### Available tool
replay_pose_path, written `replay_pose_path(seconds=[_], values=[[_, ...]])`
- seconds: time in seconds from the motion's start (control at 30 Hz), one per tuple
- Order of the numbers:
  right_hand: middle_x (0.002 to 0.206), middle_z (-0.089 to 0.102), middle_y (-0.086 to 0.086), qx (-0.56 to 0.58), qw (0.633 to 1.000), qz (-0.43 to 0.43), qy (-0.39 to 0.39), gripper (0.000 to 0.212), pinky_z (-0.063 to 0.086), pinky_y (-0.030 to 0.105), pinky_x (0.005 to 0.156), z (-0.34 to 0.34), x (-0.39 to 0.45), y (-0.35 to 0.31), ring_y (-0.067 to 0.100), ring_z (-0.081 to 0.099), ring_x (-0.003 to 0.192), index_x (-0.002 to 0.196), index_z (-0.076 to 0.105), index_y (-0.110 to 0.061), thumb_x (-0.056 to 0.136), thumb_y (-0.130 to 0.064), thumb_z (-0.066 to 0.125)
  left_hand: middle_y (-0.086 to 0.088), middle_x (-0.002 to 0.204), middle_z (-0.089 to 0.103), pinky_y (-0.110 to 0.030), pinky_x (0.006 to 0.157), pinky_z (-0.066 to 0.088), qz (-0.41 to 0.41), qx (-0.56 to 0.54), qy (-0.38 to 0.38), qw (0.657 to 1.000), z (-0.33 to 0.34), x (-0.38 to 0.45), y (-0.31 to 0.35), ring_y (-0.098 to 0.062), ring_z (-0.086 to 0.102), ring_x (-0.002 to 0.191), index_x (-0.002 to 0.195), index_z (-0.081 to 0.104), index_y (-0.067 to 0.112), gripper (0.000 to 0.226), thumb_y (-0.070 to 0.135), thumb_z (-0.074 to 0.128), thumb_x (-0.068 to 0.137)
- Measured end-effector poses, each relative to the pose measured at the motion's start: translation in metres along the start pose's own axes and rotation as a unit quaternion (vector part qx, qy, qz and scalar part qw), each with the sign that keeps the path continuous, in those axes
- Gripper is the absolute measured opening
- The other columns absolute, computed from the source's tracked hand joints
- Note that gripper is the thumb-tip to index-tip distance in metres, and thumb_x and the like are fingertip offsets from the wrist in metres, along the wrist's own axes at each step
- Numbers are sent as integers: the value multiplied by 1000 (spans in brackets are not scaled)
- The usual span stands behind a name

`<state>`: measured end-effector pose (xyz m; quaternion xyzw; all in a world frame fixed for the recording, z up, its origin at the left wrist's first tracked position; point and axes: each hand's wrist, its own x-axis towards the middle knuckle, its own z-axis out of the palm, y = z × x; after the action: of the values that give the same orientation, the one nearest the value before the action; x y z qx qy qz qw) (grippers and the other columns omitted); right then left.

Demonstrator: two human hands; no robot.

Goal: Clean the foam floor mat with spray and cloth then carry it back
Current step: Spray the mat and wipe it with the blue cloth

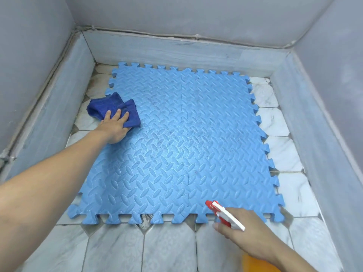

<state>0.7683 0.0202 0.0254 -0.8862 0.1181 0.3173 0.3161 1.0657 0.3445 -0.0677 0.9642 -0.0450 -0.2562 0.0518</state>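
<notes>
A light blue foam floor mat (176, 146) lies flat on a grey-white marbled tile floor (169, 250), filling most of the middle of the scene. Its surface is embossed with a raised diamond-plate pattern of short oval ridges, and its edges are cut into jigsaw teeth. A toothed seam runs from the far edge to the near edge through the middle — interlocked pieces joined side by side. Faint dark smudges show on the foam near its centre, and a pale sheen sits just left of the seam.

At the far left of the mat, the left hand (115, 127) presses down on a dark blue, soft, ribbed cloth (110, 107); the fingers lie spread and fairly straight over the bunched fabric, flat on it rather than curled round it. The cloth overhangs the mat's left edge onto the tiles.

At the near right, the right hand (243, 230) is wrapped round the neck of a spray bottle (225, 214) with a red-and-white plastic trigger head, its red nozzle pointing far-left over the mat's near edge. A blurred orange shape below the wrist looks like the bottle's body.

A low grey skirting (176, 52) with a wood-grain look rings the floor on the left, far and right sides — above it stand plain grey walls (196, 14), with a thin cable along the joint.
</notes>
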Motion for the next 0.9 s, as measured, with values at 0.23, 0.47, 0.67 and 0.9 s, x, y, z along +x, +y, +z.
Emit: replay_pose_path(seconds=[0.23, 0.47, 0.67, 0.9], values=[[74, 66, 4, 115, 975, 147, 119, 25, 51, 35, 63, -16, -39, 61, 18, 61, 67, 87, 68, -18, 83, -42, 70, -11, 162, -1, -49, 120, -1, 4, 36, 40, 999, 16, 23, -13, -34, -7, 148, 154, 1, 21, 66, 46, 20, 96], [80, 68, 8, 199, 941, 157, 223, 17, 53, 34, 52, -31, -49, 61, 25, 65, 75, 87, 69, -18, 86, -35, 69, -13, 161, 4, -49, 118, -9, 14, 93, 56, 994, 18, 16, 2, -30, -5, 149, 153, 5, 8, 65, 42, 16, 99], [61, 53, 5, 191, 947, 75, 247, 28, 51, 52, 62, -33, -30, 26, 17, 48, 57, 76, 55, 0, 88, -22, 67, -15, 161, 5, -45, 118, -9, 34, 90, 49, 994, 11, -1, 11, -26, -6, 149, 153, 6, 7, 57, 29, 22, 103], [69, 63, 8, 152, 959, 6, 240, 29, 55, 51, 66, -37, -5, -3, 27, 62, 67, 78, 60, -11, 87, -39, 65, -16, 161, -2, -40, 120, -8, 30, 50, 22, 998, 16, 7, -13, -34, -9, 148, 154, 6, 17, 61, 36, 28, 101]])
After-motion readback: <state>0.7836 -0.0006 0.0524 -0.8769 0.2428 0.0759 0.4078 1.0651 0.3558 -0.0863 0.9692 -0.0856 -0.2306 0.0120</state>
